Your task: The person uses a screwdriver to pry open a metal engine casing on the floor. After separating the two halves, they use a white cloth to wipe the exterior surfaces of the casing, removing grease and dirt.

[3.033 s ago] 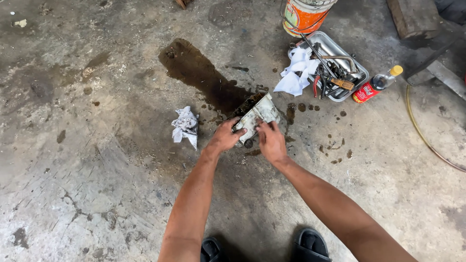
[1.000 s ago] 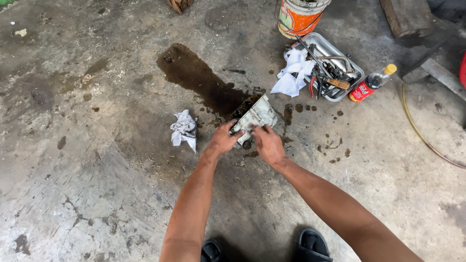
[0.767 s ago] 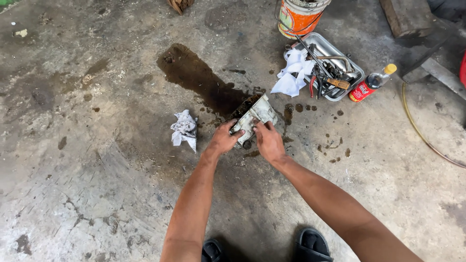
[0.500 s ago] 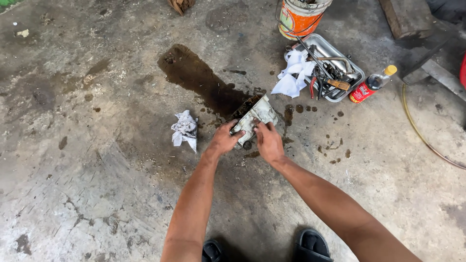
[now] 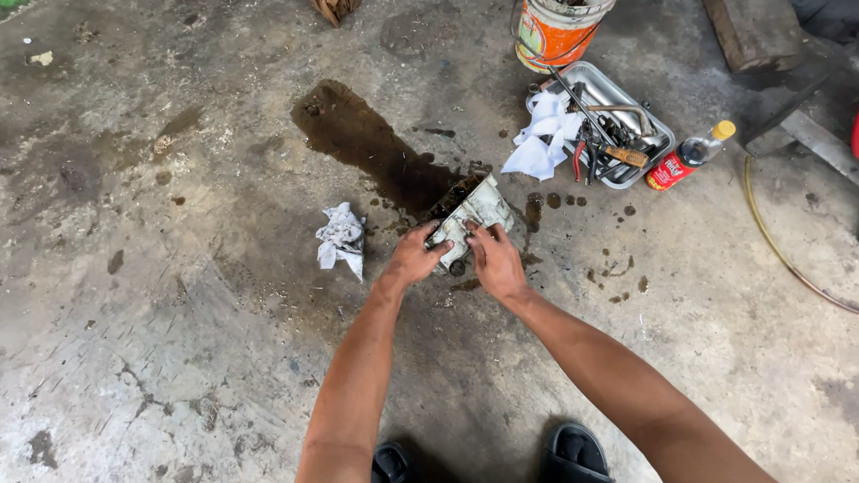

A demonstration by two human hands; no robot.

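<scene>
Little has changed over the last few seconds: both hands stay clamped on the grey, grimy metal engine casing [image 5: 470,217], which sits at the same spot on the concrete floor [image 5: 161,340], tipped at the near end of the dark oil stain [image 5: 367,148]. The left hand [image 5: 413,258] grips its near left edge with fingers curled; the right hand [image 5: 495,259] presses on its near right side, fingers bent over the top. So the work looks to be steady holding or draining, though whether oil is running out I cannot tell.

Counted: one casing, two white rags, one crumpled [image 5: 341,240] left of the hands and one [image 5: 542,139] against the metal tool tray [image 5: 658,139]; one orange bucket [image 5: 557,31]; one red-labelled bottle [image 5: 689,156].
</scene>
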